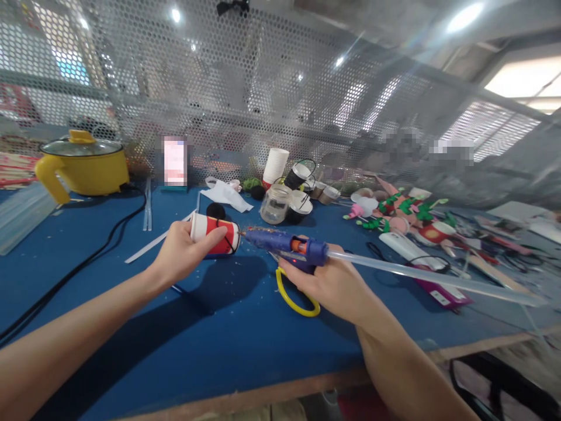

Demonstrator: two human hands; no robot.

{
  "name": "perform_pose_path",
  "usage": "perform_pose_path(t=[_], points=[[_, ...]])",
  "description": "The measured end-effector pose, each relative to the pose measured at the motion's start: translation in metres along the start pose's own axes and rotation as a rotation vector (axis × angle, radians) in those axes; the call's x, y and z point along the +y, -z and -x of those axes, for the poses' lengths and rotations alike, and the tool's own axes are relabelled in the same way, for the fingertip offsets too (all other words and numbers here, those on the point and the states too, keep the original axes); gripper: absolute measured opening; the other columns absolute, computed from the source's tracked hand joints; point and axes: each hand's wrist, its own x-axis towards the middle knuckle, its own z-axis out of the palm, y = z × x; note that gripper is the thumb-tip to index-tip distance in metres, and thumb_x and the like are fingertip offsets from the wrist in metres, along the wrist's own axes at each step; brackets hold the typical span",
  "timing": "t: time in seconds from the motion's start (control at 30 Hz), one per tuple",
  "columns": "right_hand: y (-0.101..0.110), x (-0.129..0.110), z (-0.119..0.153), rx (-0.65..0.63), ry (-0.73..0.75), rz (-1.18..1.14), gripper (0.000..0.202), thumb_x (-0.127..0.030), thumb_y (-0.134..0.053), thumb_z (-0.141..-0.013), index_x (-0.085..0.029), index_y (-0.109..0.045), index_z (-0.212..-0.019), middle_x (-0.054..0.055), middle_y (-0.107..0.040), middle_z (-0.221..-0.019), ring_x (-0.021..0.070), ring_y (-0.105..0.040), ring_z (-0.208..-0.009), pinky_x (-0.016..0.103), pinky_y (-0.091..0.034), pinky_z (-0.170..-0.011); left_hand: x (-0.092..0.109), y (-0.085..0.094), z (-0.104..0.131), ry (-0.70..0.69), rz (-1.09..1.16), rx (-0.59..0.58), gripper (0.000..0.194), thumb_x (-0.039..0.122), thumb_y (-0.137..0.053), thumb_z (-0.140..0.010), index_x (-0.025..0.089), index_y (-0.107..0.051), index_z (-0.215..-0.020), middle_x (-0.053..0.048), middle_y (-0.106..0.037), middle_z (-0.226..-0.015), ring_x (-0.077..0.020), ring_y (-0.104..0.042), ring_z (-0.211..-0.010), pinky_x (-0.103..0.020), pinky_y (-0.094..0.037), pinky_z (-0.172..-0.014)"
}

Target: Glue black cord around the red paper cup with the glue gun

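Note:
My left hand [186, 245] is wrapped round a red and white paper cup [230, 234], which lies on its side in the air above the table. A black cord runs over the cup, and a black ball [215, 211] shows just behind it. In my right hand [335, 283] is a blue hot glue gun [280, 242] with an orange part inside and a long clear glue stick [416, 275] out of its back. The gun's nozzle points at the cup's edge, at or very near it. Yellow-handled scissors [298, 304] lie below my right hand, partly hidden.
A yellow electric pot [94, 166] with a black cable stands at the left. Behind are a lit phone [175, 162], a clear jar [275, 206] and stacked white cups [275, 166]. Green and pink craft pieces [398, 210] crowd the right of the blue table [210, 356].

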Motion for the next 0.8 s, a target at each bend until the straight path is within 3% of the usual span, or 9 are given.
perform_pose_path(t=[0.17, 0.5, 0.8], points=[[0.001, 0.001, 0.002, -0.009, 0.017, 0.028, 0.014, -0.021, -0.047, -0.074, -0.018, -0.058, -0.067, 0.002, -0.053, -0.054, 0.0129, -0.047, -0.045, 0.025, -0.038, -0.045, -0.002, -0.001, 0.001, -0.078, -0.027, -0.006, 0.031, 0.03, -0.061, -0.064, 0.017, -0.049, -0.039, 0.005, -0.04, -0.036, -0.0079, -0.037, -0.037, -0.018, -0.027, -0.034], [-0.002, 0.011, -0.001, 0.061, 0.248, 0.356, 0.022, -0.021, -0.042, -0.078, -0.014, -0.059, -0.065, 0.005, -0.052, -0.052, 0.016, -0.049, -0.049, 0.027, -0.036, -0.047, -0.009, -0.004, 0.002, -0.286, -0.146, -0.04, 0.034, 0.028, -0.056, -0.067, 0.016, -0.041, -0.04, 0.006, -0.035, -0.041, -0.0054, -0.028, -0.038, -0.018, -0.022, -0.033], [0.0, 0.006, 0.002, 0.067, 0.128, 0.093, 0.018, -0.02, -0.044, -0.076, -0.017, -0.055, -0.062, 0.0, -0.048, -0.048, 0.011, -0.044, -0.041, 0.023, -0.034, -0.04, -0.008, -0.003, 0.003, -0.242, -0.116, -0.045, 0.033, 0.029, -0.056, -0.067, 0.016, -0.043, -0.04, 0.006, -0.038, -0.04, -0.0059, -0.032, -0.037, -0.018, -0.025, -0.034]])
